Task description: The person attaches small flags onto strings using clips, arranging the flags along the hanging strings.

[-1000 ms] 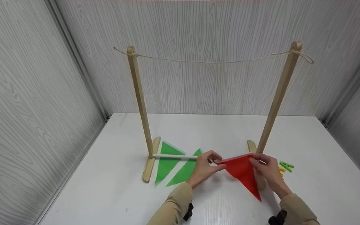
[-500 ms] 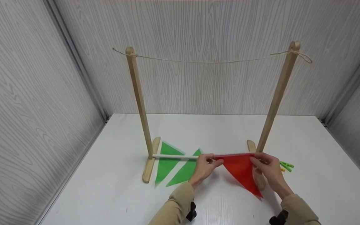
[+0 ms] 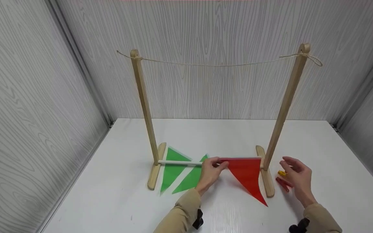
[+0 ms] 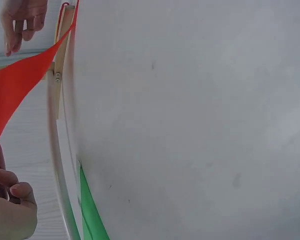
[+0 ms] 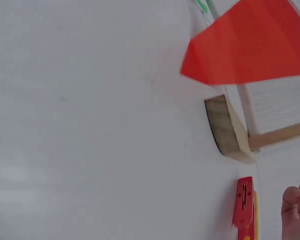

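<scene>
My left hand [image 3: 209, 173] pinches the left corner of a red triangular flag [image 3: 246, 173], which hangs from its straight upper edge with the point down. In the left wrist view the same flag [image 4: 12, 90] stretches up from the fingers. To the right of the wooden stand, my right hand [image 3: 298, 178] is off the flag, its fingers loosely bent above the clothespins. A yellow clothespin [image 3: 282, 173] and a red clothespin [image 3: 283, 183] lie beside and partly under it. The right wrist view shows the red clothespin [image 5: 243, 202] below the fingers, which hold nothing visible.
A wooden stand with a left post [image 3: 145, 106] and a right post [image 3: 287, 103] carries a string [image 3: 219, 65] between its tops. A white rod [image 3: 178, 162] joins its feet. Two green flags [image 3: 175, 171] lie on the white table [image 3: 108, 194] under the rod.
My right hand has let go of the flag's right corner and moved right, over the clothespins. The left hand still pinches the flag, whose upper edge has become level.
</scene>
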A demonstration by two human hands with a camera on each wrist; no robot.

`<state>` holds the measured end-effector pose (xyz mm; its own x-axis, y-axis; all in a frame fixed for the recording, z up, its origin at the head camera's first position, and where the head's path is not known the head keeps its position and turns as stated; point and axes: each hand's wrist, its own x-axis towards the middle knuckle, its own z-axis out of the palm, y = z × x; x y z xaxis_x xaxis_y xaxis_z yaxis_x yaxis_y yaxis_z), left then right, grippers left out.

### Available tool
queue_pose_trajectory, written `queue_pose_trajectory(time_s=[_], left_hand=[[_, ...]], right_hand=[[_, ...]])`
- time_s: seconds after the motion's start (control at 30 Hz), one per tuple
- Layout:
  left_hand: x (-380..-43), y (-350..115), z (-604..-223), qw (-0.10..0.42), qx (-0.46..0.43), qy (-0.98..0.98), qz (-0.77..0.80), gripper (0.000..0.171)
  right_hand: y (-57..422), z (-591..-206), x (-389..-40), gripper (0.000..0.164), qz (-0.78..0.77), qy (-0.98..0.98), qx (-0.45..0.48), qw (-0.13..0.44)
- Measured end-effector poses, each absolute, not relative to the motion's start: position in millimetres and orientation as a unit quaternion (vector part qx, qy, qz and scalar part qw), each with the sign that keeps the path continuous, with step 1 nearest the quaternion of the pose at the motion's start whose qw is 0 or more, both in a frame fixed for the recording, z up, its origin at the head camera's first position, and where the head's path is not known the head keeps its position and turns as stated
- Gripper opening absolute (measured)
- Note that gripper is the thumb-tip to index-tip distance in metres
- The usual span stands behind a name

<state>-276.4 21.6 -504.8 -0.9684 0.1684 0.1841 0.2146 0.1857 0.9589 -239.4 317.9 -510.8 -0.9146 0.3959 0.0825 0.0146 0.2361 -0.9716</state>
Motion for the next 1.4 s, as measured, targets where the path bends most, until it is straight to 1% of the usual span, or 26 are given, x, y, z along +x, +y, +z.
queue_pose_trajectory(time_s=[0.17, 0.27, 0.37, 0.5, 0.6, 0.73, 1.0, 1.27, 1.4], left_hand=[[-277.4, 21.3, -505.7, 0.028, -0.125, -0.772, -0.622, 0.016], [-277.5, 21.6, -506.0, 0.025, -0.125, -0.773, -0.622, 0.015], [-277.1, 21.2, -506.3, 0.023, -0.127, -0.773, -0.621, 0.015], [-277.0, 20.9, -506.6, 0.026, -0.128, -0.772, -0.622, 0.015], [-276.6, 21.1, -506.6, 0.021, -0.126, -0.773, -0.622, 0.016], [-275.2, 21.1, -506.8, 0.01, -0.127, -0.773, -0.621, 0.016], [-275.2, 21.3, -507.0, 0.004, -0.136, -0.776, -0.616, 0.017], [-276.0, 20.7, -506.4, 0.013, -0.148, -0.779, -0.609, 0.016], [-276.4, 20.3, -505.3, 0.012, -0.149, -0.775, -0.614, 0.017]], right_hand=[[342.5, -515.6, -237.0, 0.042, 0.596, -0.761, -0.194, 0.166], [353.3, -519.3, -234.7, 0.043, 0.575, -0.772, -0.222, 0.155], [361.8, -523.1, -233.9, 0.05, 0.549, -0.794, -0.233, 0.118], [369.5, -526.7, -233.9, 0.057, 0.534, -0.814, -0.221, 0.056], [371.8, -528.8, -233.9, 0.057, 0.536, -0.815, -0.216, 0.036], [373.3, -531.1, -234.4, 0.057, 0.542, -0.811, -0.217, 0.031], [377.4, -533.1, -236.4, 0.063, 0.545, -0.809, -0.22, 0.011], [374.9, -535.5, -237.8, 0.056, 0.5, -0.838, -0.215, 0.03], [373.2, -536.4, -238.1, 0.054, 0.507, -0.833, -0.22, 0.035]])
